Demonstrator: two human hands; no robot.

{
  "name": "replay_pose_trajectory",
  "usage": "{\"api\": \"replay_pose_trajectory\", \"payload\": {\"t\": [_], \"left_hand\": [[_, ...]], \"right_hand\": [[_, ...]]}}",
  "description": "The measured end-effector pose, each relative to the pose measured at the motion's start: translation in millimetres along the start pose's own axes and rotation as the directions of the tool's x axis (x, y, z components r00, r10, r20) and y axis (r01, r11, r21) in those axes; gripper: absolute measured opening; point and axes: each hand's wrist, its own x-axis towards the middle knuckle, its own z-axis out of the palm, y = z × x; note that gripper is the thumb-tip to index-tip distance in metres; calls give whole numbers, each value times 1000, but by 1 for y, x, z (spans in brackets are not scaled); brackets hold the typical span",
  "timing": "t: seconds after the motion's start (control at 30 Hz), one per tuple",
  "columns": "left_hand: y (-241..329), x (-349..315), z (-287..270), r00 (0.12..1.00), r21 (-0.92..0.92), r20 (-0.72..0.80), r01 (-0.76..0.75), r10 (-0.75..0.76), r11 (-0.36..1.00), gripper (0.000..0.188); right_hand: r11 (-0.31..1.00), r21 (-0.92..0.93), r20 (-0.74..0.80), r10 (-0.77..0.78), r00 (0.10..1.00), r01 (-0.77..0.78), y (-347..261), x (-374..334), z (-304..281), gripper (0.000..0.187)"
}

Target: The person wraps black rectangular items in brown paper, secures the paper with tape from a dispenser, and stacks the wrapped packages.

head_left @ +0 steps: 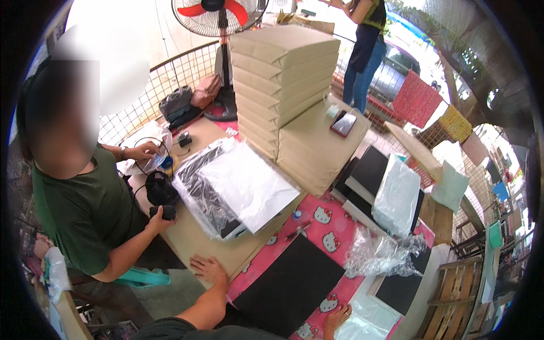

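Note:
Palm down with the fingers spread, my left hand (208,270) rests on the brown board (198,249) by the table's near left edge. My right hand (336,321) lies at the near edge of the table, its fingers stretched against the side of a flat clear plastic sleeve (368,311). Between my hands a flat black sheet (292,283) lies on a pink cat-patterned table cover (317,204). Crumpled clear plastic (374,255) sits beyond the sleeve. A white sheet (249,181) tops a plastic-wrapped stack left of centre.
Beige padded panels (283,73) form a tall stack at the back, with a phone (343,123) beside it. At left a person (79,221) in green holds a black object (163,212). Wrapped boards (396,198) stand right; a fan (221,14) and another person (365,51) are behind.

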Motion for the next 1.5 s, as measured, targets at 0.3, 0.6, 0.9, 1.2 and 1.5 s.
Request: {"api": "replay_pose_trajectory", "payload": {"t": [0.3,0.6,0.9,1.2,1.5], "left_hand": [[-3,3,3,999,-35,-46,17,-19,999,66],[-12,6,4,999,-131,-14,-32,30,991,68],[-31,0,-27,975,-305,60,-187,215,934,72],[-28,1,-13,981,-245,19,-182,192,952,70],[-35,4,-7,985,-261,-59,-169,159,950,66]], "right_hand": [[996,78,58,34,998,-39,-31,6,-22,34],[1000,7,2,-7,1000,7,-3,-1,5,21],[1000,-7,32,2,999,-2,9,2,11,21],[985,-35,31,-170,985,171,-2,-1,6,31],[886,-316,-29,-366,930,339,-31,4,-24,22]]}}
